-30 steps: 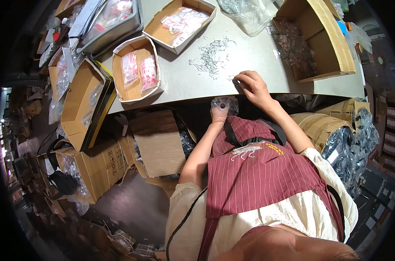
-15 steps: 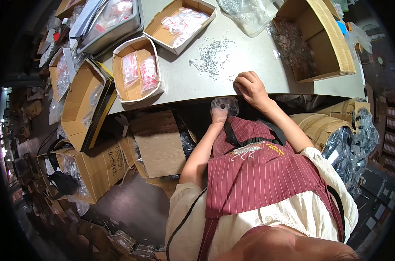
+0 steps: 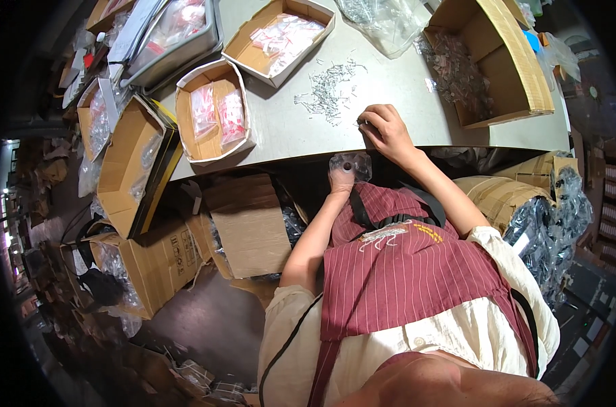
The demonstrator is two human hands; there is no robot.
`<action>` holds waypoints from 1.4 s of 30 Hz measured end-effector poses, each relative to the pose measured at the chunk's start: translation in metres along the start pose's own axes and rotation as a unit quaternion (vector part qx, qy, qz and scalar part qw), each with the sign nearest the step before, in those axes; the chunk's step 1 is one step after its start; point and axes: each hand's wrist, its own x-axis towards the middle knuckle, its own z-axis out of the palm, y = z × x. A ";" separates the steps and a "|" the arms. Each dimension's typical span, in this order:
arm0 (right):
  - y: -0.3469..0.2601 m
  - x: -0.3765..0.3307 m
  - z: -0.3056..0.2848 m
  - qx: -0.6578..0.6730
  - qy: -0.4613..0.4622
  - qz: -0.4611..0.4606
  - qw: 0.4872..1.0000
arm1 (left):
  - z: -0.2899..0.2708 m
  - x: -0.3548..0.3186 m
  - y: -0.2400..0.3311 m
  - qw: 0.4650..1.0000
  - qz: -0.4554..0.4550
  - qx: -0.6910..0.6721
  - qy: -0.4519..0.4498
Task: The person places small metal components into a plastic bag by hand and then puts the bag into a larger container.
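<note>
My left hand is below the table's front edge, closed on a clear plastic bag. In the bag's middle shows a small round thing with a dark centre. My right hand rests at the table's front edge with its fingers curled together. Its fingertips touch the tabletop just in front of a loose pile of small silver screws or pins. Whatever those fingertips pinch is too small to make out.
On the grey table, a divided cardboard tray and a second cardboard tray hold red-and-white packets. A deep cardboard box of small bagged parts stands right. Below the edge are cartons and a taped bundle.
My right hand has shifted a little left and away from me, its fingertips now nearer the metal pile. My left hand and the plastic bag stay in place.
</note>
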 end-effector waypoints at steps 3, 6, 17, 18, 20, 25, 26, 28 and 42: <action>0.005 -0.002 0.003 -0.003 0.004 0.008 1.000 | -0.001 -0.001 0.005 0.998 -0.011 -0.055 0.019; 0.005 -0.002 0.002 -0.002 0.005 -0.001 1.000 | 0.001 -0.003 0.002 0.998 -0.011 -0.044 0.030; 0.026 -0.013 -0.018 0.068 -0.006 0.078 0.995 | -0.002 -0.001 0.009 0.997 0.000 -0.023 0.070; 0.027 -0.014 -0.022 0.071 -0.005 0.085 0.994 | -0.002 0.000 0.011 0.997 -0.001 -0.023 0.070; 0.028 -0.016 -0.025 0.064 -0.016 0.092 0.994 | -0.005 0.000 0.014 0.994 -0.028 -0.078 0.064; 0.020 -0.020 -0.023 0.027 -0.031 0.066 0.997 | -0.005 -0.001 0.015 0.994 -0.037 -0.091 0.046; 0.017 -0.019 -0.022 0.028 -0.042 0.068 0.996 | -0.004 -0.001 0.014 0.996 -0.015 -0.071 0.059; 0.013 -0.018 -0.020 0.026 -0.047 0.060 0.997 | 0.001 -0.003 0.007 0.996 -0.018 -0.062 0.062; 0.003 -0.021 -0.001 0.047 0.011 0.048 0.998 | 0.001 -0.003 0.010 0.995 -0.068 -0.067 0.029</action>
